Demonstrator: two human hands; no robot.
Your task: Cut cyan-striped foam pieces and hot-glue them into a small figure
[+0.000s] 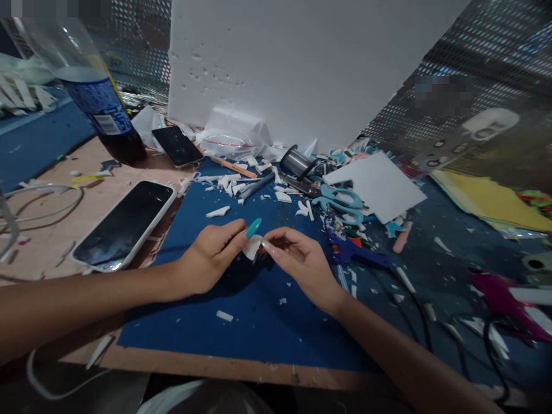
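just beyond left hand (211, 253), white scrap (218, 212)

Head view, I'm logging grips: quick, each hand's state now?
Left hand: closed, holding the white piece.
Right hand: at the piece's edge; grip cannot be told.

Smooth matt piece (251, 248), glossy plastic bottle (97, 103)

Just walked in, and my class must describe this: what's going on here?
A person's left hand pinches a small white piece over a blue mat. The right hand is at the piece's edge; whether it grips too is unclear. White scraps lie on the mat, with blue-handled scissors and a glue gun to the right.
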